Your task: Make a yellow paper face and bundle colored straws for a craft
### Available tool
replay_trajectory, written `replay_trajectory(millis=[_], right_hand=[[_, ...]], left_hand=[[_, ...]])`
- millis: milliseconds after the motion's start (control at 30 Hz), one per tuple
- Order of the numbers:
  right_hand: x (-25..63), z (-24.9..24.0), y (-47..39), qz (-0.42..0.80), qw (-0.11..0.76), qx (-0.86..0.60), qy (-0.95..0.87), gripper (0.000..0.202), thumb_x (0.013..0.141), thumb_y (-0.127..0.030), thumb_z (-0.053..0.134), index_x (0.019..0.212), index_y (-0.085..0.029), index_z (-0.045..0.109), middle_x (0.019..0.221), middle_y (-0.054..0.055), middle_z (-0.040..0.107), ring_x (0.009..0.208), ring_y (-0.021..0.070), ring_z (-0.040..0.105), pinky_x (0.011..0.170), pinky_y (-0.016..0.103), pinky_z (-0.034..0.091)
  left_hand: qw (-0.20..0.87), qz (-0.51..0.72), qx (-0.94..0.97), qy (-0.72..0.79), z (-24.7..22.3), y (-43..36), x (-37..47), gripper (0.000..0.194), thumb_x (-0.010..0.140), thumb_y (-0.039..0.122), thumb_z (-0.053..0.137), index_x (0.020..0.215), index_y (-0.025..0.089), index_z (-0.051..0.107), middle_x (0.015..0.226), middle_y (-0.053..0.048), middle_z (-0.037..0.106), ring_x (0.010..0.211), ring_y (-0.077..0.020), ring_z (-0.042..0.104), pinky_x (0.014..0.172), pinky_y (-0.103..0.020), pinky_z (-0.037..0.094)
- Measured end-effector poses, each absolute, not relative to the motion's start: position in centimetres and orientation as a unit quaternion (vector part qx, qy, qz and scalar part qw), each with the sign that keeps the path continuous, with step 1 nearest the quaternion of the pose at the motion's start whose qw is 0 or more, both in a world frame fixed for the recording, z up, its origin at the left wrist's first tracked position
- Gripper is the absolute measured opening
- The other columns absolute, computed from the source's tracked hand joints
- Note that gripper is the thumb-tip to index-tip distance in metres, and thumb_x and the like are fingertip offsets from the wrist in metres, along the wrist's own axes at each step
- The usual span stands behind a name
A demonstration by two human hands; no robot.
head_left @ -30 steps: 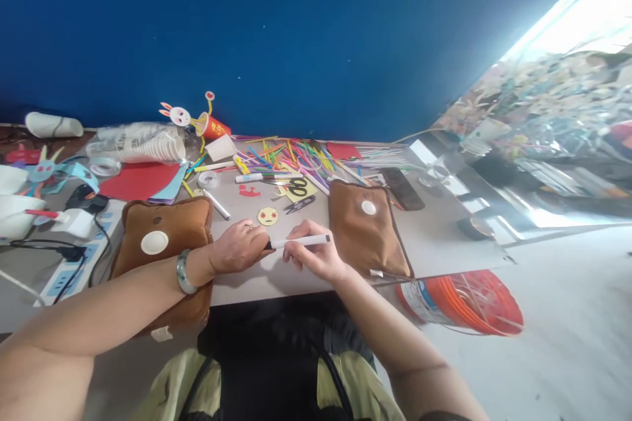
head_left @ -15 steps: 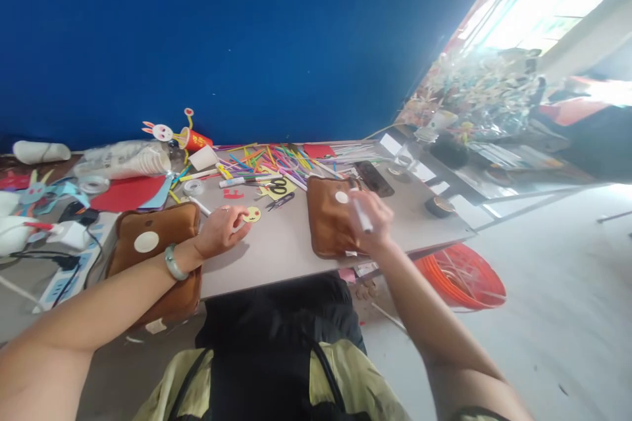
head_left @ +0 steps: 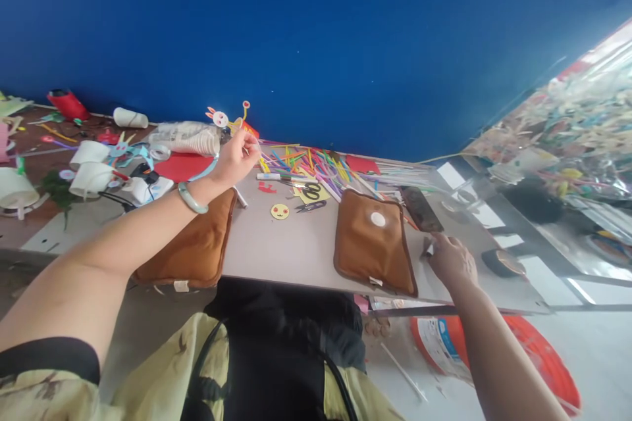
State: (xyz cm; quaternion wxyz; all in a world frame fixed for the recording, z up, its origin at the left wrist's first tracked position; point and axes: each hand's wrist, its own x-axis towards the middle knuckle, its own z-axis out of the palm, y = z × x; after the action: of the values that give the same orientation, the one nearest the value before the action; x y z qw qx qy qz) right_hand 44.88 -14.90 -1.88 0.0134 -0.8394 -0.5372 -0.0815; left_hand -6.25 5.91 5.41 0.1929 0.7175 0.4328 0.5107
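My left hand (head_left: 240, 156) is raised at the back of the table, in front of the red cup with the rabbit figure (head_left: 220, 119); its fingers are curled, and what they hold, if anything, is hidden. My right hand (head_left: 451, 262) rests low over the table right of a brown pouch (head_left: 370, 247), its fingers closed around a small white-ended object, perhaps the marker. A yellow smiley disc (head_left: 280, 212) lies flat between the two brown pouches. Behind it are red paper pieces (head_left: 267, 188), a white marker (head_left: 276, 177), black scissors (head_left: 310, 191) and small snips (head_left: 311, 206).
Colourful pipe cleaners (head_left: 316, 161) spread along the blue wall. A phone (head_left: 421, 208) and a tape roll (head_left: 502, 263) lie at the right. Another brown pouch (head_left: 197, 243) is under my left forearm. White cups (head_left: 91, 179) stand left; an orange bucket (head_left: 533, 348) is below the table edge.
My left hand has moved from the smiley disc up to the back of the table. My right hand has left the right pouch and moved right. The view has turned right.
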Motion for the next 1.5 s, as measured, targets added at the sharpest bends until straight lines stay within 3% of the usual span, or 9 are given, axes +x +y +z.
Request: replay_trajectory(millis=[300, 500, 700, 867, 1067, 1167, 1300, 1433, 1500], right_hand=[[40.1, 3.1, -10.3, -0.082, 0.182, -0.795, -0.573, 0.022, 0.071, -0.004, 0.061, 0.085, -0.018, 0.068, 0.095, 0.022, 0.064, 0.098, 0.0392, 0.061, 0.083, 0.052, 0.042], [30.4, 4.5, -2.0, -0.018, 0.234, -0.71, -0.664, 0.012, 0.079, -0.007, 0.062, 0.074, -0.019, 0.064, 0.083, 0.006, 0.064, 0.087, 0.0194, 0.059, 0.093, 0.038, 0.043], [20.8, 3.0, 7.8, 0.061, 0.141, -0.668, -0.728, 0.009, 0.083, -0.023, 0.071, 0.076, -0.017, 0.072, 0.075, 0.006, 0.071, 0.073, 0.0173, 0.063, 0.073, 0.027, 0.046], [16.6, 3.7, 11.2, 0.051, 0.077, -0.678, -0.73, 0.02, 0.091, -0.031, 0.064, 0.092, -0.016, 0.075, 0.096, 0.009, 0.076, 0.091, 0.0219, 0.067, 0.08, 0.028, 0.047], [25.9, 7.5, 3.9, -0.026, 0.063, -0.761, -0.645, 0.039, 0.097, -0.039, 0.054, 0.131, -0.02, 0.061, 0.137, 0.013, 0.06, 0.126, 0.0252, 0.053, 0.107, 0.034, 0.037], [33.3, 7.6, -4.5, -0.07, 0.039, -0.892, -0.446, 0.048, 0.099, -0.042, 0.049, 0.14, -0.017, 0.052, 0.138, 0.02, 0.057, 0.129, 0.0311, 0.052, 0.106, 0.043, 0.04], [40.3, 4.2, -14.0, -0.052, -0.002, -0.969, -0.243, 0.063, 0.094, -0.046, 0.053, 0.131, 0.004, 0.054, 0.125, 0.04, 0.058, 0.115, 0.0462, 0.062, 0.084, 0.054, 0.052], [43.1, 0.7, -16.7, 0.023, -0.023, -0.962, -0.27, 0.033, 0.09, -0.03, 0.055, 0.11, -0.008, 0.069, 0.099, 0.024, 0.074, 0.094, 0.0344, 0.073, 0.073, 0.039, 0.054], [43.2, 0.3, -15.8, 0.012, -0.016, -0.955, -0.295, 0.032, 0.089, -0.029, 0.055, 0.107, -0.007, 0.07, 0.097, 0.025, 0.074, 0.095, 0.0348, 0.072, 0.072, 0.038, 0.052]], left_hand=[[0.21, 0.543, 0.68, 0.445, 3.9, 8.4, -3.0, 0.017, 0.076, 0.013, 0.058, 0.089, 0.02, 0.051, 0.081, 0.0, 0.06, 0.071, -0.0136, 0.058, 0.068, -0.028, 0.047], [0.212, 0.49, 0.701, 0.473, 0.7, 8.7, -1.1, 0.012, 0.081, 0.014, 0.054, 0.09, 0.02, 0.051, 0.087, -0.003, 0.063, 0.076, -0.0148, 0.06, 0.073, -0.028, 0.048], [0.21, 0.462, 0.712, 0.486, -0.9, 9.6, -1.1, 0.01, 0.081, 0.017, 0.055, 0.091, 0.02, 0.055, 0.085, -0.004, 0.066, 0.075, -0.0172, 0.062, 0.073, -0.03, 0.048], [0.208, 0.452, 0.721, 0.482, -0.5, 10.4, -2.0, 0.005, 0.079, 0.018, 0.056, 0.083, 0.02, 0.055, 0.083, -0.005, 0.067, 0.075, -0.0192, 0.062, 0.075, -0.032, 0.049], [0.217, 0.442, 0.741, 0.457, 0.3, 10.3, -2.9, 0.009, 0.078, 0.026, 0.058, 0.085, 0.02, 0.058, 0.075, 0.0, 0.065, 0.063, -0.0156, 0.058, 0.066, -0.028, 0.047], [0.212, 0.45, 0.731, 0.467, 0.7, 10.5, -3.0, 0.01, 0.076, 0.028, 0.059, 0.083, 0.02, 0.059, 0.075, 0.0, 0.065, 0.062, -0.0144, 0.058, 0.064, -0.026, 0.046], [0.235, 0.447, 0.719, 0.478, 0.5, 10.9, -2.7, 0.012, 0.075, 0.031, 0.059, 0.081, 0.02, 0.059, 0.076, 0.0, 0.066, 0.063, -0.0144, 0.058, 0.063, -0.026, 0.045], [0.265, 0.428, 0.717, 0.483, -0.3, 11.0, -2.4, 0.012, 0.074, 0.03, 0.058, 0.08, 0.021, 0.058, 0.075, 0.0, 0.065, 0.066, -0.0152, 0.059, 0.065, -0.027, 0.046], [0.265, 0.418, 0.718, 0.489, -0.5, 10.8, -2.4, 0.011, 0.073, 0.03, 0.058, 0.079, 0.021, 0.058, 0.075, 0.0, 0.065, 0.065, -0.0152, 0.058, 0.065, -0.027, 0.045]])
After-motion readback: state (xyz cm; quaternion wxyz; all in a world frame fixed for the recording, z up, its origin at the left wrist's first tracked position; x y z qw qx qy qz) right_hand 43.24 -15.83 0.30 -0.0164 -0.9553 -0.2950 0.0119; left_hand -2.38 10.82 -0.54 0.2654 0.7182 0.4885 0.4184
